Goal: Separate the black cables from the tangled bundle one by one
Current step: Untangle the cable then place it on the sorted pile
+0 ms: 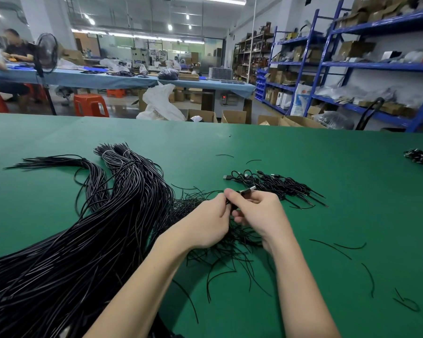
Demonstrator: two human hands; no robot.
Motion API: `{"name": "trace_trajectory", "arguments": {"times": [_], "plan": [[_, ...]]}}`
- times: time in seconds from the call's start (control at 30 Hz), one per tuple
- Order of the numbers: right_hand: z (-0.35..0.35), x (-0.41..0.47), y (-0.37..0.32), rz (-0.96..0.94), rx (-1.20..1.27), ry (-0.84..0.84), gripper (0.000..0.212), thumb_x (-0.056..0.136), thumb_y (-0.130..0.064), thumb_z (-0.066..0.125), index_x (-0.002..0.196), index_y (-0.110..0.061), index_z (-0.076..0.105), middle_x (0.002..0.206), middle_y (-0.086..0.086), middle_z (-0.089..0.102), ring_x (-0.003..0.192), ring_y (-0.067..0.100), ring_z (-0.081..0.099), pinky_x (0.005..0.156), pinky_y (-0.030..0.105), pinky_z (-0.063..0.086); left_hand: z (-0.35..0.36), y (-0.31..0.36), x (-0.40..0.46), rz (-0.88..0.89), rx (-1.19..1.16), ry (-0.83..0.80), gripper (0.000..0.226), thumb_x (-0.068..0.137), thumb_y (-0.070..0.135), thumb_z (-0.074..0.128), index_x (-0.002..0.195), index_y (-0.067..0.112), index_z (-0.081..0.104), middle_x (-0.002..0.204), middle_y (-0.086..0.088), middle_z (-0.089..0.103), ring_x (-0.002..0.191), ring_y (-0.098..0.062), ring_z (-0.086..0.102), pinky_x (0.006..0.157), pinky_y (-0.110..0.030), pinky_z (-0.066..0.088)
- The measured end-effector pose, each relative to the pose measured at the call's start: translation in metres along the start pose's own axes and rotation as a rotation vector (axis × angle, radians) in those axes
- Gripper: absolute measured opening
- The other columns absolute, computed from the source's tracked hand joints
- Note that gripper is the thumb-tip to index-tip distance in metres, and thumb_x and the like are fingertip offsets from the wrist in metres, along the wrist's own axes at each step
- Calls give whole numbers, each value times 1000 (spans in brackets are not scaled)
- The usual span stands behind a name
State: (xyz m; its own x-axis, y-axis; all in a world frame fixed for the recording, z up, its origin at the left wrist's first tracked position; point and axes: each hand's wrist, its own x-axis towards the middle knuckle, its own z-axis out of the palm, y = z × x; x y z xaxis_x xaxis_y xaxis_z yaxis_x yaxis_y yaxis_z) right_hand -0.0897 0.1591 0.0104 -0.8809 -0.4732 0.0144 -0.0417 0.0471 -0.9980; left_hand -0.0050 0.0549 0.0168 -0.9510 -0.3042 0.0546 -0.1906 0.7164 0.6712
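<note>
Both hands, the left hand (209, 224) and right hand (259, 211), pinch one cable (246, 192). A small pile (276, 185) is done; the big bundle (103, 228) waits.

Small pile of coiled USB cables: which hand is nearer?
Right. The right hand sits just below the coiled USB pile; the left hand is further left, toward the big bundle.

One green table (303, 154) carries one big bundle of black cables (83, 240), too many to count, and one smaller pile of plugged cables (279, 184). Two hands, left hand (205, 225) and right hand (259, 213), share one cable (247, 191). Two orange stools (91, 104) stand beyond.
</note>
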Motion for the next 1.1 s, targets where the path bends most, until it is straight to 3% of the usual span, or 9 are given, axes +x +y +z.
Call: {"name": "trace_trajectory", "arguments": {"times": [0.07, 0.23, 0.43, 0.53, 0.67, 0.77, 0.9, 1.1], "plan": [[-3, -1, 0, 52, 144, -34, 18, 84, -21, 84, 82, -5, 75, 62, 0, 71, 51, 5, 63, 53, 16, 53, 0, 0, 1, -33, -18, -16, 27, 107, 27, 31, 111, 10, 52, 113, -11, 65, 95, -23, 60, 84, -39, 48], [-5, 3, 4, 30, 164, -20, 18, 89, -22, 79, 80, -7, 72, 56, -4, 63, 45, 3, 53, 46, 14, 45, -3, 1, 2, -58, -344, -66, 22, 104, 17, 31, 90, 15, 48, 75, -1, 48, 63, -16, 40, 66, -34, 36], [-13, 3, 6, 45, 166, -193, 14, 84, -20, 83, 88, -8, 78, 70, 5, 73, 61, 10, 65, 59, 17, 53, -10, 1, -4, -9, -403, -116, 29, 107, 11, 28, 87, 18, 48, 67, 6, 38, 53, -7, 32, 53, -26, 31], [-13, 2, 5, 26, 208, -232, 16, 80, -23, 84, 86, -9, 81, 71, 5, 72, 63, 10, 64, 61, 17, 53, -14, 1, -5, 4, -454, -149, 28, 108, 12, 28, 89, 14, 48, 64, 6, 33, 54, -9, 28, 53, -27, 27], [-10, -1, 5, -51, 260, -298, 26, 72, -31, 82, 90, -11, 83, 71, 6, 67, 59, 8, 54, 58, 15, 48, -16, -1, -6, -41, -583, -177, 29, 107, 14, 33, 85, 14, 52, 64, 6, 37, 52, -7, 34, 52, -20, 33], [-14, -2, 5, -98, 180, -309, 24, 75, -31, 82, 88, -10, 83, 67, 5, 66, 57, 8, 52, 58, 16, 46, -16, -6, -7, -111, -834, -292, 32, 108, 18, 35, 85, 11, 58, 67, 3, 40, 56, -10, 36, 54, -22, 31], [-17, -2, 7, -138, 193, -329, 31, 67, -40, 83, 84, -14, 83, 63, 2, 65, 57, 9, 51, 58, 17, 46, -25, -13, -8, -205, -1182, -562, 25, 101, 21, 38, 108, 2, 53, 73, 4, 36, 64, -11, 32, 58, -22, 33], [-26, -3, 15, -166, 191, -369, 31, 69, -40, 83, 88, -15, 83, 62, 1, 61, 57, 11, 51, 57, 16, 45, -19, -19, -8, -287, -1289, -703, 24, 97, 23, 45, 112, 4, 47, 74, 5, 40, 64, -9, 41, 62, -21, 41]]}}
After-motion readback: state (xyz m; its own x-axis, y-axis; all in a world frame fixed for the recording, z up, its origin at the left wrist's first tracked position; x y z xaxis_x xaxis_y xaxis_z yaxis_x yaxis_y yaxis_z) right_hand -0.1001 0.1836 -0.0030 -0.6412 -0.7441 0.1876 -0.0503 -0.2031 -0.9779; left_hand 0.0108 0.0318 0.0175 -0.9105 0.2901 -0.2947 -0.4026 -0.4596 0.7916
